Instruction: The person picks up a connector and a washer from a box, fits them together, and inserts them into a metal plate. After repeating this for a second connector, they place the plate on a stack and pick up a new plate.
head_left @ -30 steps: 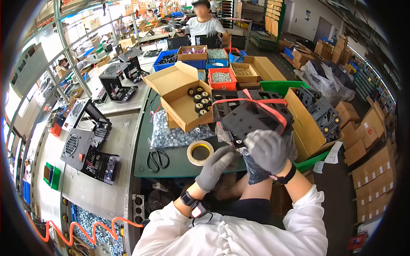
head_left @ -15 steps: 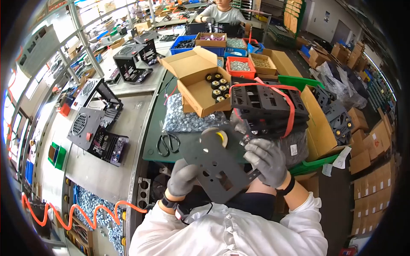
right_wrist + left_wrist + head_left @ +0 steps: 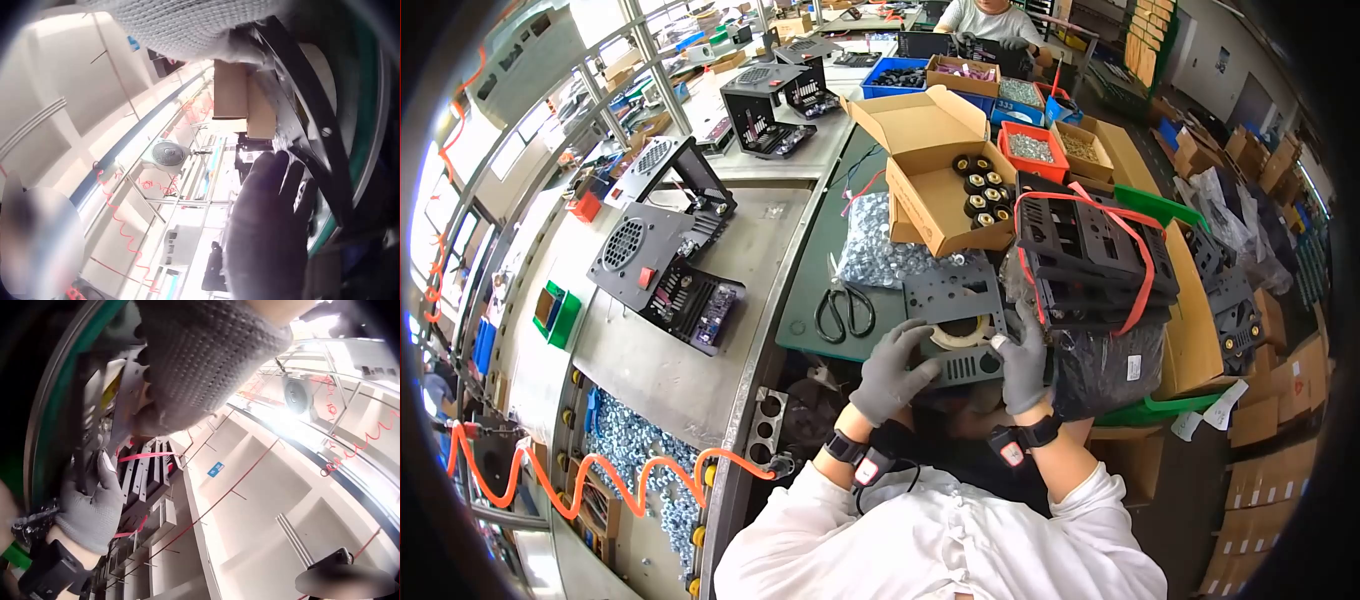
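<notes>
A dark grey metal plate (image 3: 953, 297) with cut-outs lies at the near edge of the green mat (image 3: 820, 330), on top of a tape roll (image 3: 962, 334). My left hand (image 3: 892, 368), gloved in grey, holds the plate's near left corner. My right hand (image 3: 1022, 362), also gloved, grips its near right edge. In the left wrist view the left hand (image 3: 206, 356) fills the top and the right hand (image 3: 90, 509) shows below it. The right wrist view shows the plate (image 3: 300, 119) edge-on and the left hand (image 3: 269, 231) beyond.
Right of the plate stands a bundle of black plates (image 3: 1095, 260) tied with a red strap, on a black bag (image 3: 1110, 365). Scissors (image 3: 845, 308) and a bag of screws (image 3: 880, 255) lie left. An open cardboard box (image 3: 945, 190) sits behind. Grey fan housings (image 3: 660, 270) stand far left.
The plate, held tilted over my lap half a second ago, now lies flat over the tape roll. Both hands moved forward with it, and my head turned left.
</notes>
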Demonstrator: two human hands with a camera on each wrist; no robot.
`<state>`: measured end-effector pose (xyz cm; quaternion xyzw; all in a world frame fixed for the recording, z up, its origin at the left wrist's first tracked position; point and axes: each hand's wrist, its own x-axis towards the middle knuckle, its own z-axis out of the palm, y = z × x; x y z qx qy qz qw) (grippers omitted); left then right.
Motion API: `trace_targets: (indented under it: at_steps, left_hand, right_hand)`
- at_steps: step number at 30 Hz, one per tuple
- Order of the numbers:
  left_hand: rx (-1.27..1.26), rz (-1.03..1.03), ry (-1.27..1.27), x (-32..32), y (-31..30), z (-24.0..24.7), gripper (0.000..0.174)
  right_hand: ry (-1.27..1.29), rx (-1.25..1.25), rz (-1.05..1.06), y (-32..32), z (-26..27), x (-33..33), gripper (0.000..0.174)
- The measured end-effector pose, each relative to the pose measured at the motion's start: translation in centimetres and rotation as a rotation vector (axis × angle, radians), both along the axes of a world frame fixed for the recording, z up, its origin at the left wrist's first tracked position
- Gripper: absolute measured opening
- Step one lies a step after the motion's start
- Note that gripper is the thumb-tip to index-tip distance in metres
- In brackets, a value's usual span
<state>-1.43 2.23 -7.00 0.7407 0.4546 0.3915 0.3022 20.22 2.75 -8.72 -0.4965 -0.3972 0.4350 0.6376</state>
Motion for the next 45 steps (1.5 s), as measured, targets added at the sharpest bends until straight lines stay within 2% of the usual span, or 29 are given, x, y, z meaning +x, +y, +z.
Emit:
trace_targets:
  at_steps: [2,3,5,6,7,9,10,11,14,15,17,18,20,21,23,24,25,27,29,33,34,37,39,45]
  left_hand:
    - [0.006,0.075,-0.115,0.7,0.2,0.1,0.043]
    - [0.004,0.071,-0.119,1.0,0.4,0.1,0.043]
    - [0.088,0.187,-0.361,1.4,1.1,0.2,0.037]
    - [0.138,0.202,-0.389,1.4,1.5,0.7,0.033]
    - [0.139,0.200,-0.381,1.4,2.1,1.4,0.033]
    - [0.185,0.250,-0.511,1.8,3.3,3.5,0.031]
    - [0.183,0.289,-0.596,2.3,3.9,4.9,0.028]
    - [0.186,0.289,-0.595,2.4,4.9,6.4,0.028]
    - [0.258,0.215,-0.299,2.9,8.5,11.3,0.029]
    - [0.294,0.182,-0.178,3.4,10.0,12.6,0.028]
    - [0.271,0.069,0.110,5.0,13.9,14.2,0.030]
    - [0.224,0.006,0.303,5.9,16.1,14.5,0.031]
    - [0.095,-0.111,0.697,8.0,20.3,14.6,0.036]
    - [0.066,-0.212,0.856,8.8,21.6,14.9,0.046]
    - [0.073,-0.297,1.015,10.1,24.4,13.3,0.067]
    - [-0.013,-0.374,1.114,10.6,24.1,14.3,0.085]
    - [0.032,-0.346,1.117,11.1,24.7,13.5,0.093]
    - [0.149,-0.381,1.158,11.8,26.2,12.5,0.083]
    - [0.150,-0.379,1.196,12.9,27.1,11.6,0.076]
    - [0.120,-0.420,1.306,13.9,25.2,13.5,0.060]
    - [0.184,-0.424,1.302,13.8,25.1,13.2,0.057]
    - [0.224,-0.511,1.145,12.7,24.9,12.8,0.055]
    - [0.140,-0.507,1.182,11.9,23.8,14.2,0.059]
    - [0.078,-0.434,1.121,10.8,24.6,12.2,0.056]
  right_hand:
    - [0.242,-0.190,-0.008,-0.4,0.8,0.3,0.056]
    - [0.238,-0.191,-0.013,-0.2,0.4,0.5,0.056]
    - [-0.282,-0.017,-0.109,0.5,-1.2,0.7,0.049]
    - [-0.394,0.037,-0.167,0.8,-1.2,0.4,0.038]
    - [-0.386,0.037,-0.168,0.9,-1.0,0.3,0.038]
    - [-1.012,0.160,-0.178,0.7,0.3,0.4,0.031]
    - [-1.009,0.164,-0.180,0.4,0.9,0.3,0.031]
    - [-1.099,0.225,-0.093,0.0,1.5,0.2,0.033]
    - [-1.364,0.368,0.195,-1.6,3.6,-0.3,0.047]
    - [-1.364,0.368,0.194,-1.8,3.3,-0.3,0.047]
    - [-1.542,0.413,0.347,-2.0,1.9,-0.1,0.044]
    - [-1.562,0.422,0.295,-1.7,1.0,-0.1,0.037]
    - [-1.523,0.443,0.279,-1.4,1.0,-0.2,0.033]
    - [-1.481,0.463,0.272,-1.1,1.2,-0.4,0.029]
    - [-1.442,0.495,0.228,-0.6,1.5,-0.8,0.025]
    - [-1.450,0.485,0.225,-0.4,1.3,-0.8,0.026]
    - [-1.459,0.475,0.222,-0.3,1.1,-0.8,0.026]
    - [-1.467,0.465,0.230,-0.3,1.1,-0.8,0.026]
    - [-1.413,0.468,0.198,-0.7,1.6,-1.1,0.027]
    - [-1.324,0.459,0.197,-0.9,1.4,-0.6,0.026]
    - [-1.330,0.462,0.194,-1.1,1.7,-0.4,0.026]
    - [-1.333,0.502,0.142,-1.7,2.3,0.3,0.022]
    - [-1.246,0.510,0.137,-2.0,2.3,0.8,0.020]
    - [-1.234,0.528,0.117,-3.0,2.5,0.6,0.020]
